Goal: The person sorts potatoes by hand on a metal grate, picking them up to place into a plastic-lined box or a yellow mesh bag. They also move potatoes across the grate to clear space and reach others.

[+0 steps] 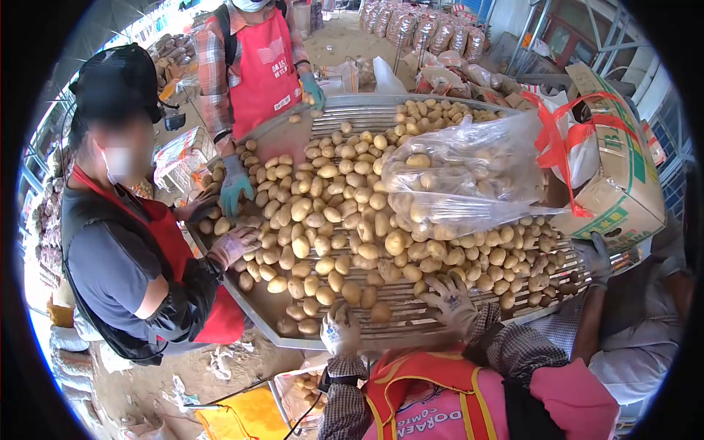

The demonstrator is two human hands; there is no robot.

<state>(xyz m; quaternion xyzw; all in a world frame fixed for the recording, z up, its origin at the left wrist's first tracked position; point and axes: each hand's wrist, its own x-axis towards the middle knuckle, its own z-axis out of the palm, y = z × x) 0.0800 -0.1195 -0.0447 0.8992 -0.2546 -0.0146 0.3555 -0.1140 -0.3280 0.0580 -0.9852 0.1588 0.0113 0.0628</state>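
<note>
My left hand (341,331), in a pale work glove, is at the near rim of a slatted metal sorting table (392,331). Its fingers point inward, slightly bent, just short of a brownish potato (351,293). Farther right, my right hand (449,301) reaches over the slats in a matching glove, fingers spread at the edge of the potato heap (352,194). Another brown potato (380,312) rests on the slats between my hands. Checked sleeves cover both my forearms.
A clear plastic bag (462,172) with potatoes lies on the heap, beside a cardboard box (612,172) with red straps. Two co-workers in red aprons stand left and at the far side; a gloved hand (592,258) reaches in from the right. Below is a yellow container (246,414).
</note>
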